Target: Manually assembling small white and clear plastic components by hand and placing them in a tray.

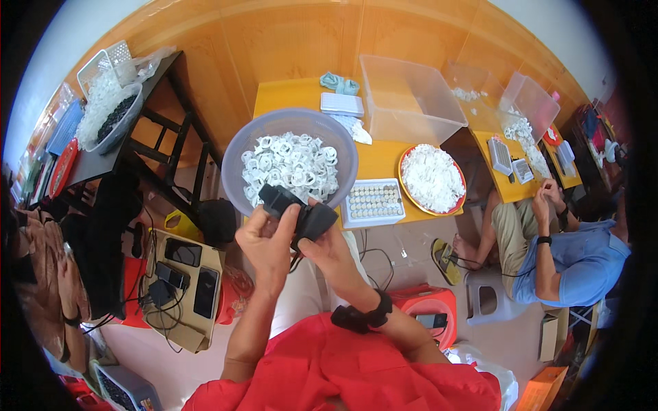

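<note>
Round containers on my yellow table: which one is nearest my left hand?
The grey basket of white rings, just beyond your left hand. The smaller red-rimmed tray of white pieces sits farther off, to the right.

Yellow rectangular table (377, 161): upper centre of frame
Round grey plastic basket (236, 140): table's left end
Round red-rimmed tray (402, 179): table's right end
Rectangular clear plastic bin (411, 123): behind tray

A matt, plastic-like finish is noted on the black items (317, 220) in the hands (269, 240). Beyond the hands, smooth plastic is seen in the basin (235, 171) and, farther right, the translucent bin (411, 106); behind both, glossy wood-look panelling (291, 41) is observed.
</note>
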{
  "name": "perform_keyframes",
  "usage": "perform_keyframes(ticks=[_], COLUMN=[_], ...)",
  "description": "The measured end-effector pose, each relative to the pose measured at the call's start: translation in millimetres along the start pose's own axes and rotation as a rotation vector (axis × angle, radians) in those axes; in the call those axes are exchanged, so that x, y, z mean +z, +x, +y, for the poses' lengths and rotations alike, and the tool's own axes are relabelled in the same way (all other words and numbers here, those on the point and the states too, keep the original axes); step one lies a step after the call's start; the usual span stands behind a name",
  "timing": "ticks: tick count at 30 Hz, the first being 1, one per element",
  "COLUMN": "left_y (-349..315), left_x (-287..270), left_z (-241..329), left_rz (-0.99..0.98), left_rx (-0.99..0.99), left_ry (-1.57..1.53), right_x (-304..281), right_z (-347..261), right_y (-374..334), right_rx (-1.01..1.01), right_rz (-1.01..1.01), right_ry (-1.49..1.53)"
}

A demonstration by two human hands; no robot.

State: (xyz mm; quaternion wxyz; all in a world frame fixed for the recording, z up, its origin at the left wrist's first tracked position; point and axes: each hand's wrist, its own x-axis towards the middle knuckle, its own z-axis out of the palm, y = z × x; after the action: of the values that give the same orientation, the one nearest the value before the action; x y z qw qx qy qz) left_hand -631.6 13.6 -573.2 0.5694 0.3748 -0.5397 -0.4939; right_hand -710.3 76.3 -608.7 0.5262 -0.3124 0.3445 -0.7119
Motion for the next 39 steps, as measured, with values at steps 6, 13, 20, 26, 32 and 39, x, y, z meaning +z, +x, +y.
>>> perform_keyframes(ticks=[6, 13, 20, 26, 32, 39], left_y=[-18.7, -20.4, -10.3, -0.6, -2.0, -2.5], left_x=[-5.7, -5.4, -4.8, -4.3, 4.8, 3.7], left_z=[-14.0, -21.9, -21.1, -30.2, -49.0, -63.2], left_rz=[-0.110, -0.167, -0.327, -0.420, -0.358, -0.221], left_rx=[-0.205, -0.402, -0.512, -0.596, -0.570, -0.666], left_ry=[-0.178, -0.596, -0.800, -1.065, -1.253, -1.235], right_x=[-8.6, -26.9, -24.1, -10.5, -2.4, 8.2], right_z=[-6.8, -16.4, -18.7, -23.4, -22.7, -21.8], right_y=[-8.9, -13.1, -15.2, -15.6, -11.9, -16.3], right_rx=[0.079, 0.044, -0.042, -0.096, -0.134, -0.088], right_rz=[0.077, 0.114, 0.094, 0.141, 0.204, 0.191], right_ry=[0.088, -0.092, -0.176, -0.400, -0.524, -0.689])
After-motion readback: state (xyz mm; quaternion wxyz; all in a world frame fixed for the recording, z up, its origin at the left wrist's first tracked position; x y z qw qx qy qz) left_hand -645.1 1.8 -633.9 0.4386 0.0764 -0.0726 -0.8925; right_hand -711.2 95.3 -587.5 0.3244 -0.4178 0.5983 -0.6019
